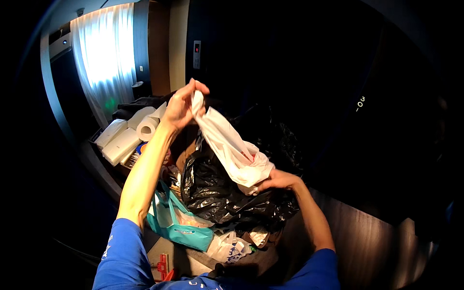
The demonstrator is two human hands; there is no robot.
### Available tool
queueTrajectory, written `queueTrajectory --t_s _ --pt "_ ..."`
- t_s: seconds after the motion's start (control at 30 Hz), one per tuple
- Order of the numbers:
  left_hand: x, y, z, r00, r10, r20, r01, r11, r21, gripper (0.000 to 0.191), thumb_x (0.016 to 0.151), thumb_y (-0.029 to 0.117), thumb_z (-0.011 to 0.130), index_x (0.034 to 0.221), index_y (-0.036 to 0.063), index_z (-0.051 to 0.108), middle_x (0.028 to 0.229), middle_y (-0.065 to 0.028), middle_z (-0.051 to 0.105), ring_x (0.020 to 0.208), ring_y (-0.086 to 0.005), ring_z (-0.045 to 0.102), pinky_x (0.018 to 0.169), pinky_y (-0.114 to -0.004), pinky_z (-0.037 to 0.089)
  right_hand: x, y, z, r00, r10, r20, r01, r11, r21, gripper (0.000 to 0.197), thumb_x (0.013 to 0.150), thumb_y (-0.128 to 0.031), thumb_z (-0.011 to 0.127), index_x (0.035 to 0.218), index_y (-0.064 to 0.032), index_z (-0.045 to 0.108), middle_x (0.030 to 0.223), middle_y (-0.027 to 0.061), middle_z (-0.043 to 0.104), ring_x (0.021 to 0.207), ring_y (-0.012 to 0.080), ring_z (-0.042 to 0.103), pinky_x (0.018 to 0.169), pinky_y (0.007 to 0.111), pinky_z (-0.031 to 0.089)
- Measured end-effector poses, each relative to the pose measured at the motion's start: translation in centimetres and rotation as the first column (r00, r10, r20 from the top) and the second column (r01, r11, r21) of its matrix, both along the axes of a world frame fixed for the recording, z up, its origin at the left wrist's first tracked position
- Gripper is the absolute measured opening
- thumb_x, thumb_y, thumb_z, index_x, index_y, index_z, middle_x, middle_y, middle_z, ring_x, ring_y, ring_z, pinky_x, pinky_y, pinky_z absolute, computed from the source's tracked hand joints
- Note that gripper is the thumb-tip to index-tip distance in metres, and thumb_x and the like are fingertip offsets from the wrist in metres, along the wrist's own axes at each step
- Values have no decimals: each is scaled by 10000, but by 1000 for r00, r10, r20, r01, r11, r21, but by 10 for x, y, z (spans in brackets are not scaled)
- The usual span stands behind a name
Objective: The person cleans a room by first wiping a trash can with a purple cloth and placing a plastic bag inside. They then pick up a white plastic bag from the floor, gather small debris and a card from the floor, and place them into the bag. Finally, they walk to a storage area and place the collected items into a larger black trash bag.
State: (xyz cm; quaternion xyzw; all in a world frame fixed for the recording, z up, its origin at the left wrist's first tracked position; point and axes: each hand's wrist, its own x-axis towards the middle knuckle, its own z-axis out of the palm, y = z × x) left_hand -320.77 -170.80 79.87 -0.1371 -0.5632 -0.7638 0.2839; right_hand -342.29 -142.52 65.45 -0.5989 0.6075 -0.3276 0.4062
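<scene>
A white plastic bag [228, 145] hangs stretched at a slant between my two hands. My left hand [185, 103] grips its gathered upper end, raised high. Under its fuller lower end, my right hand [281, 180] holds the bag from the right side; those fingers are partly hidden behind it. Something reddish shows through a fold of the plastic, but I cannot tell what. Directly below spreads a large black plastic garbage bag [214, 188], crumpled and shiny. What the black bag contains is hidden.
At left, a cart tray holds a toilet paper roll [146, 129] and white paper packs [121, 145]. A teal tote bag [181, 228] and a white printed plastic bag [230, 246] sit below the black bag. A red tool handle [163, 266] lies near me. Dark door, right.
</scene>
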Motion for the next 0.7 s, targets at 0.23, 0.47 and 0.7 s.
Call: queueTrajectory --t_s 0.23,0.47,0.7 --pt "51 80 -14 959 -50 277 131 951 -280 536 948 442 445 783 -37 619 618 -69 541 455 -133 534 400 -240 429 -19 -28 10 340 -398 852 529 830 177 880 857 -617 491 1344 93 308 1319 260 406 1217 347 445 973 532 414" --pt "53 99 -59 871 -116 478 331 858 -394 499 971 404 428 860 -28 652 610 -47 556 480 -94 480 445 -229 413 22 -86 6 897 -355 265 317 932 177 103 811 -165 679 794 -79 626 666 -32 548 592 65 512 519 196 425" --pt "75 67 -94 699 653 292 195 219 -956 372 947 320 463 831 5 625 662 -179 594 613 -311 603 605 -405 452 -30 -52 12 544 -439 715 653 757 -32 119 832 -63 530 895 1 608 794 68 604 642 126 560 577 258 481"
